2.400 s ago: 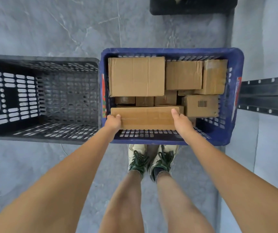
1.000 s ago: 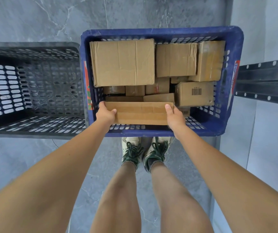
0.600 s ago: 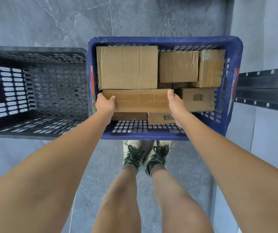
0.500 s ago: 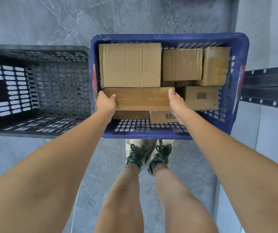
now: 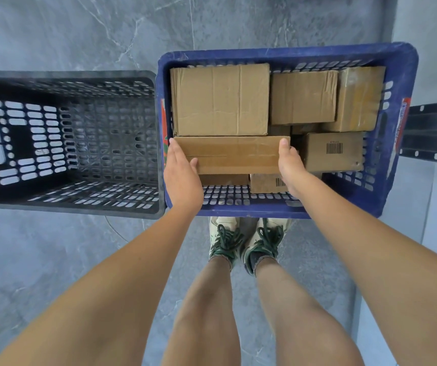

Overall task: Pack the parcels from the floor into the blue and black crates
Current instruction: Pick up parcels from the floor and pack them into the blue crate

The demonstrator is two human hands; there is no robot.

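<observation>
Parcel [image 5: 231, 154] sits in blue crate [image 5: 407, 122]; left hand [image 5: 181, 173] and right hand [image 5: 289, 165] grip its ends.

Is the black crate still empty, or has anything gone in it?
Empty. The black crate shows only its bare slotted floor and walls; every parcel in view sits in the blue crate.

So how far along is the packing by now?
The blue crate already holds several cardboard parcels. In hand: the left hand and right hand hold a long flat parcel over those inside. The black crate beside it shows no parcels yet. Any left on the floor are out of view.
</observation>
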